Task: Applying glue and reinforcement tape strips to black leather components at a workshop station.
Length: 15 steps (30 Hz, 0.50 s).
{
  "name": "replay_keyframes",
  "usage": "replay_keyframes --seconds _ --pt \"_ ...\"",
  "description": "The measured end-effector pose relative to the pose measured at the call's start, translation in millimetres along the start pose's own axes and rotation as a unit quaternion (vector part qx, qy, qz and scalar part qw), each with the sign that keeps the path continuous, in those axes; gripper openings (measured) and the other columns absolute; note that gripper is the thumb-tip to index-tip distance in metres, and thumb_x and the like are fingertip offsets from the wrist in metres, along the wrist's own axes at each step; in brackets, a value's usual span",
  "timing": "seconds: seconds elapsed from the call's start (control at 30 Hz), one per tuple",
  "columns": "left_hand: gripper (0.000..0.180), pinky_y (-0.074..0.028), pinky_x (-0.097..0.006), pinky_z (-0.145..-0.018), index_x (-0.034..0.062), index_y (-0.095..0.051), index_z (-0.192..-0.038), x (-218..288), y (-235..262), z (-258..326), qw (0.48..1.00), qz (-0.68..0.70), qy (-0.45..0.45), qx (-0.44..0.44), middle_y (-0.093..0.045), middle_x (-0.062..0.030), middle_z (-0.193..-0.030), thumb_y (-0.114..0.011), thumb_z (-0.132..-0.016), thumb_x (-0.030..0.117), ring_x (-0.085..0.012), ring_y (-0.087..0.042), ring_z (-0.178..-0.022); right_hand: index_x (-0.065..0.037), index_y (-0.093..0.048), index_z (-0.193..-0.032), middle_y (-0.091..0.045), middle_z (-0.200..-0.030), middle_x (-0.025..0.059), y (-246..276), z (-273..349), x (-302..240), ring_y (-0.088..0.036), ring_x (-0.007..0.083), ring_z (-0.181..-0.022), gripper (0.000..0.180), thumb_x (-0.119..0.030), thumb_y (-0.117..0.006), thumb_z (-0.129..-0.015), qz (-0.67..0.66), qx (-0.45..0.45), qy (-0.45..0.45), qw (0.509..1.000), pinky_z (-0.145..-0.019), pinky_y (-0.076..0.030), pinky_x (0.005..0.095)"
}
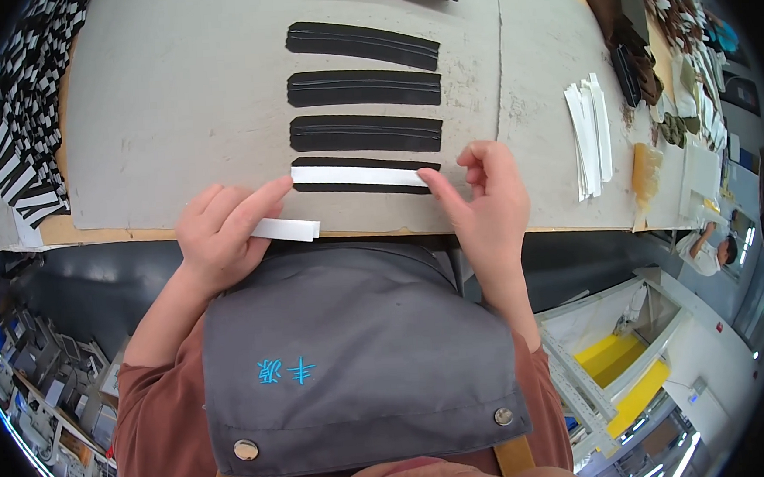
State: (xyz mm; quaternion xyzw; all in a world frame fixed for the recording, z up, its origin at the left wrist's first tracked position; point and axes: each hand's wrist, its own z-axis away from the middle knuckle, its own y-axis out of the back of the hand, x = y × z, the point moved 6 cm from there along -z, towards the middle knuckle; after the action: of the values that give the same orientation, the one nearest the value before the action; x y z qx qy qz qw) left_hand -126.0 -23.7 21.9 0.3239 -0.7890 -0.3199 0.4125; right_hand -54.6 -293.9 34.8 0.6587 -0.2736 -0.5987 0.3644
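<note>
Head view: both hands press a white strip (pixel 358 175) onto a black strip (pixel 366 187); left hand (pixel 224 235) fingers also pinch white strips (pixel 287 229), right hand (pixel 485 202) forefinger extended, on the table (pixel 172 94).

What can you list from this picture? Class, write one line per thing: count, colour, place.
Flat black strip pieces: five, black, in a column on the board; the top one cut off by the picture's edge.
Long white paper strip: one, white, lying on the nearest black piece.
Short white paper strip: one, white, under the left hand.
Grey cardboard board: one, grey, covering the bench.
Stack of white paper strips: one stack, white, right of the board.
Heap of black-and-white strips: one heap, far left.
Grey apron: one, grey, below the bench.
Left hand: fingers on the long strip's left end.
Right hand: fingers on its right end.
</note>
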Motion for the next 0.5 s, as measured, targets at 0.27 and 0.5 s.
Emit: replay_keyframes --seconds 0.27,0.5 --pt "0.044 -0.038 -0.026 -0.053 0.0161 -0.078 -0.116 50 -25 -43 0.993 -0.009 -0.11 -0.049 -0.064 0.0072 -0.081 -0.076 -0.072 0.009 -0.0113 -0.049 -0.063 -0.008 -0.072 -0.1 -0.063 -0.082 0.0034 4 43 18 -0.058 0.0183 -0.062 0.025 -0.009 -0.087 -0.08 -0.031 0.082 0.126 0.988 -0.055 -0.047 0.0323" --pt "0.053 -0.043 -0.025 -0.061 0.0213 -0.076 -0.124 68 -55 -51 0.984 -0.042 -0.135 -0.104 -0.062 0.0082 -0.098 -0.077 -0.071 0.014 -0.0113 -0.049 -0.072 -0.017 -0.078 -0.119 -0.063 -0.085 -0.0039 -4 55 19 -0.057 0.0145 -0.067 0.043 -0.016 -0.087 -0.077 0.027 0.09 0.225 0.97 -0.059 -0.042 0.0303"
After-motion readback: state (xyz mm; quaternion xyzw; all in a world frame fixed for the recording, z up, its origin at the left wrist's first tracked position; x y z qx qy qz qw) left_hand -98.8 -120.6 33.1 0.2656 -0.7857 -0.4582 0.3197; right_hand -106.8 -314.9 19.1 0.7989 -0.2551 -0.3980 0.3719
